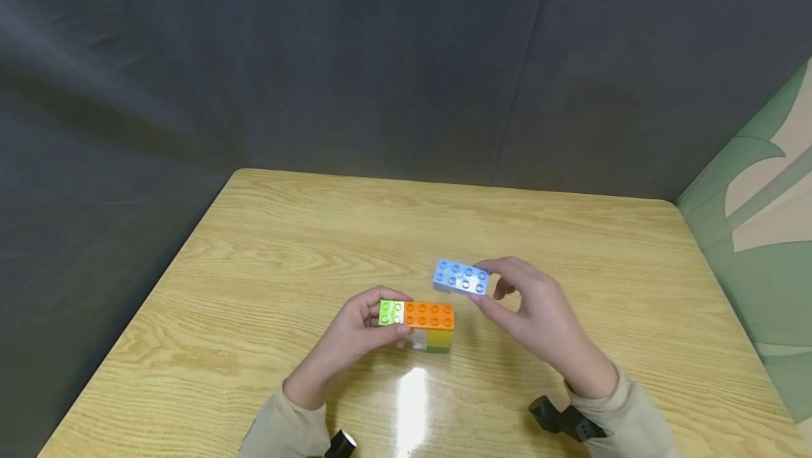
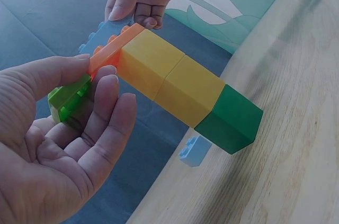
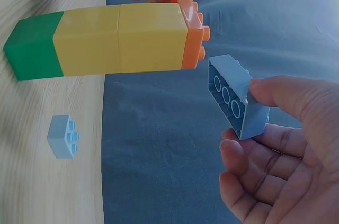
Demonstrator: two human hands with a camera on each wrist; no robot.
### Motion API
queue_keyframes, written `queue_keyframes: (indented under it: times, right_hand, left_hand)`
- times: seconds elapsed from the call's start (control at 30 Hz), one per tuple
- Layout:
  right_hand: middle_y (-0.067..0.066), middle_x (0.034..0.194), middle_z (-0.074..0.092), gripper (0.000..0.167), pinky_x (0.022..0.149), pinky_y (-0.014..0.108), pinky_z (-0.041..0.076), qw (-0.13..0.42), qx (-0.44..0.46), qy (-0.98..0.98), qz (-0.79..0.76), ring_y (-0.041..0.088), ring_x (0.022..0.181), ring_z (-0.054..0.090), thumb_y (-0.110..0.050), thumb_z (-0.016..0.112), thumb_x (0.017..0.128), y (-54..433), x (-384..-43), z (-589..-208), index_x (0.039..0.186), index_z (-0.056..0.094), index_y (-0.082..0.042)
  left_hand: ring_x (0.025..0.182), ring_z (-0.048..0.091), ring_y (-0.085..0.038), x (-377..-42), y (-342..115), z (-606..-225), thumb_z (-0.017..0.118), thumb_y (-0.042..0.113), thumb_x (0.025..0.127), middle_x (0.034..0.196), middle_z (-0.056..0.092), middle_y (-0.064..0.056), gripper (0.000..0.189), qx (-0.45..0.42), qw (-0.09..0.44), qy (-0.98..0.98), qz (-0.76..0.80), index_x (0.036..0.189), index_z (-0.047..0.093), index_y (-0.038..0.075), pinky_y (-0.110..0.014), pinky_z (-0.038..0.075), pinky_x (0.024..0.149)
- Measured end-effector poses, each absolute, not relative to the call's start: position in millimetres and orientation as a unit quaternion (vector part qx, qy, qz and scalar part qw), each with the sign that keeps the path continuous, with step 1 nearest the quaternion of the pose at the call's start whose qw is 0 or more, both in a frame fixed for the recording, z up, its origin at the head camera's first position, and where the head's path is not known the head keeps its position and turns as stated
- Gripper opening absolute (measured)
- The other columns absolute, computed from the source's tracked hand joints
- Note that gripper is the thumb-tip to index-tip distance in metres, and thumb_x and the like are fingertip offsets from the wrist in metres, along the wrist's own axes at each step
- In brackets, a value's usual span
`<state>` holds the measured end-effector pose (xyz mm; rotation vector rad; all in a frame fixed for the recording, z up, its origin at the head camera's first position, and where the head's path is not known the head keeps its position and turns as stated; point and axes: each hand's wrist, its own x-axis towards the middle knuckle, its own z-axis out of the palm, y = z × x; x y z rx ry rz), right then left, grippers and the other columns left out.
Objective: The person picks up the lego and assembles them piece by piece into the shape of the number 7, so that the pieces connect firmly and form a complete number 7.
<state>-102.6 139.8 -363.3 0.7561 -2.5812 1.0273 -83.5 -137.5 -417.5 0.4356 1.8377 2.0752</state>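
Note:
An upright stack has a dark green block (image 3: 34, 46) at its base, two yellow blocks (image 3: 119, 38) above, and an orange brick (image 1: 429, 315) across the top. A lime-green brick (image 1: 390, 312) adjoins the orange brick's left end. My left hand (image 1: 364, 320) pinches the lime-green brick near the orange one, thumb on the near side. My right hand (image 1: 529, 303) holds a light blue brick (image 1: 461, 277) by its right end, thumb and fingers on opposite sides. Studs face up, and the hollow underside shows in the right wrist view. This brick is apart from the orange brick, just beyond its right end.
A smaller light blue brick (image 3: 62, 136) sits on the wooden table (image 1: 304, 232) near the stack's foot. A dark curtain (image 1: 393, 70) hangs behind the table, and a green leaf-patterned surface (image 1: 774, 268) borders the right side.

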Motion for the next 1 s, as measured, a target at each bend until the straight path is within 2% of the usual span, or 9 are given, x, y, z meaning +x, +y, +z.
queue_keyframes:
  times: [0.2, 0.43, 0.67, 1.0]
  right_hand:
    - [-0.008, 0.100, 0.067, 0.033, 0.064, 0.029, 0.049, 0.130, 0.270, -0.883, 0.361, 0.008, 0.079, 0.057, -0.013, 0.080, 0.081, 135, -102, -363, 0.112, 0.069, -0.015]
    - [-0.010, 0.102, 0.066, 0.032, 0.058, 0.025, 0.045, 0.105, 0.282, -0.875, 0.380, 0.011, 0.082, 0.058, -0.014, 0.079, 0.082, 129, -101, -364, 0.112, 0.069, -0.018]
    - [-0.009, 0.099, 0.067, 0.034, 0.055, 0.023, 0.046, 0.093, 0.300, -0.862, 0.397, 0.012, 0.083, 0.060, -0.010, 0.079, 0.081, 124, -101, -367, 0.112, 0.069, -0.017]
    - [-0.007, 0.106, 0.067, 0.034, 0.063, 0.026, 0.052, 0.073, 0.320, -0.852, 0.408, 0.014, 0.085, 0.061, -0.014, 0.080, 0.081, 114, -100, -373, 0.113, 0.068, -0.015]
  left_hand:
    - [0.079, 0.069, -0.027, -84, -137, -418, 0.070, -0.002, 0.087, 0.104, 0.067, -0.025, 0.040, 0.155, 0.166, 0.645, 0.730, 0.123, 0.055, -0.008, -0.037, 0.059, 0.071]
    - [0.079, 0.069, -0.029, -84, -137, -418, 0.069, -0.002, 0.087, 0.103, 0.067, -0.026, 0.039, 0.159, 0.165, 0.643, 0.731, 0.123, 0.055, -0.009, -0.036, 0.059, 0.070]
    - [0.078, 0.069, -0.026, -84, -136, -418, 0.069, -0.003, 0.086, 0.101, 0.067, -0.028, 0.039, 0.166, 0.162, 0.635, 0.737, 0.122, 0.054, -0.010, -0.035, 0.059, 0.070]
    - [0.076, 0.069, -0.024, -83, -137, -419, 0.068, -0.002, 0.088, 0.101, 0.066, -0.028, 0.039, 0.178, 0.157, 0.641, 0.730, 0.123, 0.054, -0.009, -0.034, 0.059, 0.069]
